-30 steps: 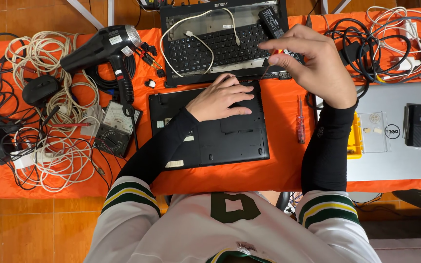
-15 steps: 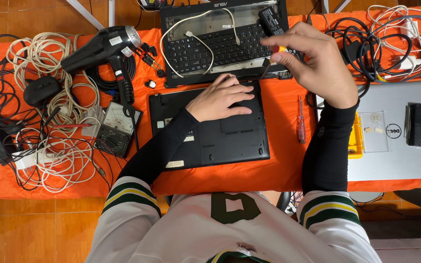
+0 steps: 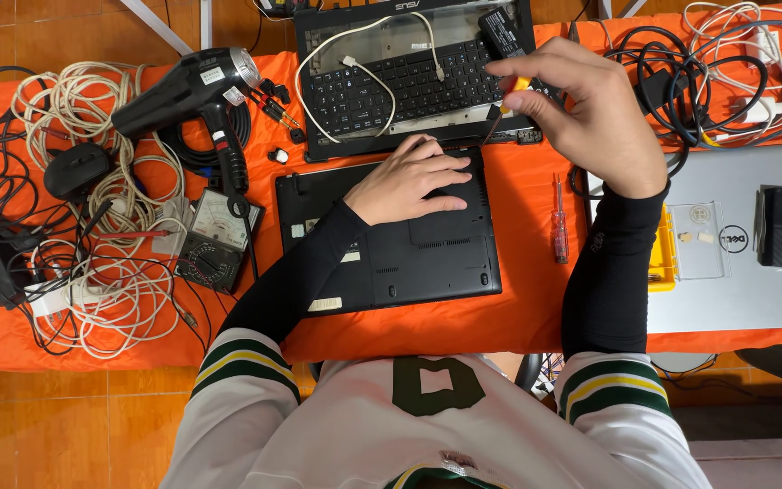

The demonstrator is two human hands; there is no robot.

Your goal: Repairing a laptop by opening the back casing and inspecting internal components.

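Note:
A black laptop lies bottom-up on the orange cloth. My left hand rests flat on its upper half, pressing it down. My right hand grips a small screwdriver with a yellow-orange handle, its thin shaft slanting down to the laptop's upper right corner. Behind them lies a second black laptop, its keyboard exposed, with a white cable and a black power brick on it.
A red-handled screwdriver lies right of the laptop. A black hair dryer, a multimeter and tangled white cables fill the left. At right lie a silver laptop, a clear parts box and black cables.
My right hand has shifted slightly left and down, bringing the screwdriver tip onto the laptop's upper right corner. My left hand stays on the laptop.

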